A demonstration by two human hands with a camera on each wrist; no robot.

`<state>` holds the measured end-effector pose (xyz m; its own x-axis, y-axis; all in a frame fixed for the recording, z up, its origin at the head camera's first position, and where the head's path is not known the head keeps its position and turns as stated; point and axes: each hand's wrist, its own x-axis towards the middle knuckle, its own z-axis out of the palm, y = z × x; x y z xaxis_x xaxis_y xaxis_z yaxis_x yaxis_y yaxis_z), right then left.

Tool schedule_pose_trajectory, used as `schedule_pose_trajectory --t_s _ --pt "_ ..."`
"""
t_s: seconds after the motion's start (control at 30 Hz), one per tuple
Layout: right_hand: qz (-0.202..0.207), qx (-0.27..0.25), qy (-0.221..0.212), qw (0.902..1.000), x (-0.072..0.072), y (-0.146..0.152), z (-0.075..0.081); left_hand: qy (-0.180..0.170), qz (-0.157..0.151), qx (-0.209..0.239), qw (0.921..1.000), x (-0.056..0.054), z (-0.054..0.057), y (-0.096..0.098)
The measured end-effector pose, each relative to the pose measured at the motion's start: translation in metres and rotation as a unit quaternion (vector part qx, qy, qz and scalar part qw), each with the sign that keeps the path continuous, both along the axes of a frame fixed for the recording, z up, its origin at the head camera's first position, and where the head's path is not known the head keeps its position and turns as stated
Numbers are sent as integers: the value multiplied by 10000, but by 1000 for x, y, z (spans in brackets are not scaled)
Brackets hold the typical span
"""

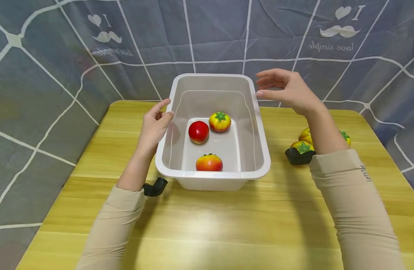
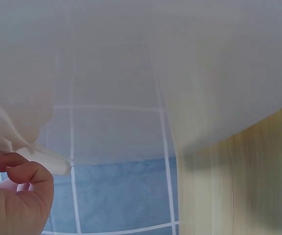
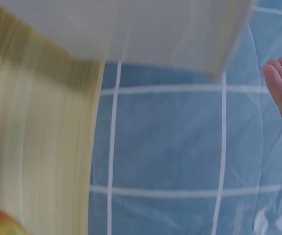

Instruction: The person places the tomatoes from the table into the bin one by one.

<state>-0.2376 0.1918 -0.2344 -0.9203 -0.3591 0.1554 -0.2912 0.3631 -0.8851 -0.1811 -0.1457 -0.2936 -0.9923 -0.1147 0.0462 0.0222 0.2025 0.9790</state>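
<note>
A white plastic basin [image 1: 212, 174] is in the middle of the head view. Inside it lie a red round fruit [image 1: 198, 132], a yellow fruit with a green leafy top [image 1: 219, 122] and an orange-red one [image 1: 209, 163], which look artificial. My left hand [image 1: 154, 123] pinches the basin's left rim, thumb over the inner side; the left wrist view shows its curled fingers [image 2: 32, 172] at the rim. Beside the basin's right rim, my right hand [image 1: 288, 90] has loosely bent fingers and holds nothing. A gap separates it from the basin wall [image 3: 180, 34] in the right wrist view.
More yellow fruits with green tops [image 1: 301, 146] lie on the wooden table [image 1: 207, 232] at the right, partly hidden behind my right forearm. A grey-blue curtain with white lines [image 1: 217, 33] hangs behind the table and along both sides.
</note>
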Motion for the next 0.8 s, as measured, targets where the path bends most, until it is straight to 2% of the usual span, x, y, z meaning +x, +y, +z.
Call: schedule_pose_trajectory --t_s 0.2,0.33,0.57,0.8 --pt "-337 78 217 9992 9 39 1 12 -69 19 10000 0 1 0" --pt "-538 148 218 9982 17 65 0 9 -28 31 10000 0 0 0" --pt "-1016 613 -76 9929 29 102 -11 -48 23 69 10000 0 0 -3" --pt "-1389 463 -372 9885 47 137 -27 -35 -50 82 9999 0 1 1"
